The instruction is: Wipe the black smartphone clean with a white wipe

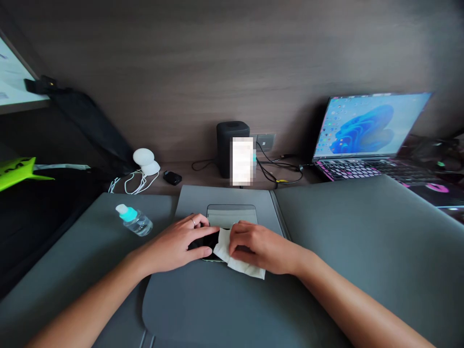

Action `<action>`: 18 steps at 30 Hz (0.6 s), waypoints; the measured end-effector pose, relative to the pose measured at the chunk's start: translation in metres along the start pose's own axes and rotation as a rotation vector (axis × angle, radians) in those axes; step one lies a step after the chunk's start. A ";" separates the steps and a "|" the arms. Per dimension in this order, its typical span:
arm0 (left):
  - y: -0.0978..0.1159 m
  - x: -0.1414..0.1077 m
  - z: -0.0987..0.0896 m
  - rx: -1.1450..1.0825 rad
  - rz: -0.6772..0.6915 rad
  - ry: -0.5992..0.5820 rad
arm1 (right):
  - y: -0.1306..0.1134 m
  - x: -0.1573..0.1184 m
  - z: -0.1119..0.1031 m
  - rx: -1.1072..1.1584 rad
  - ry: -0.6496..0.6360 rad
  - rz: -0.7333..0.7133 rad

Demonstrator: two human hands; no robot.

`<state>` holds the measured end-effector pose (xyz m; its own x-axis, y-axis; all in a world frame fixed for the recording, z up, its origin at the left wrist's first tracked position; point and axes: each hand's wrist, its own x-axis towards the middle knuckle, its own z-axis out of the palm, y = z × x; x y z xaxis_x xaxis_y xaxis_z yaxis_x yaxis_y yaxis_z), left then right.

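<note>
A phone with a black screen [210,243] lies flat on the grey padded surface [217,309], its right part hidden under a white cloth [246,268]. My left hand [181,244] holds the phone at its left end, thumb on the near edge and index finger along the far one. My right hand [255,244] has its fingers bunched on the cloth, pressing it onto the phone. A clear spray bottle with a turquoise collar [137,221] lies on its side, left of my left hand.
Behind stand a black speaker [224,150], a white rounded device with a cord [147,161] and a small black object [172,178]. Black cables [279,174] run towards an open laptop [362,130] at the back right. A black bag strap [90,121] hangs at left.
</note>
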<state>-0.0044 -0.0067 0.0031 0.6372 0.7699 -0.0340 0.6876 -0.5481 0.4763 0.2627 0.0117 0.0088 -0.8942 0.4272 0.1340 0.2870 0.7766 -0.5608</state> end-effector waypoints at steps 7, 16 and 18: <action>-0.003 -0.001 0.001 -0.004 -0.011 0.003 | 0.002 -0.001 -0.001 0.041 0.000 0.010; -0.001 -0.001 0.000 0.001 -0.050 0.001 | 0.001 0.002 0.001 0.016 0.014 0.012; -0.001 -0.001 0.001 0.001 -0.047 0.002 | 0.002 -0.002 -0.002 0.021 0.016 0.055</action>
<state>-0.0056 -0.0071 0.0021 0.6040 0.7951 -0.0547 0.7169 -0.5120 0.4733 0.2652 0.0132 0.0089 -0.8718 0.4760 0.1155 0.3279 0.7423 -0.5844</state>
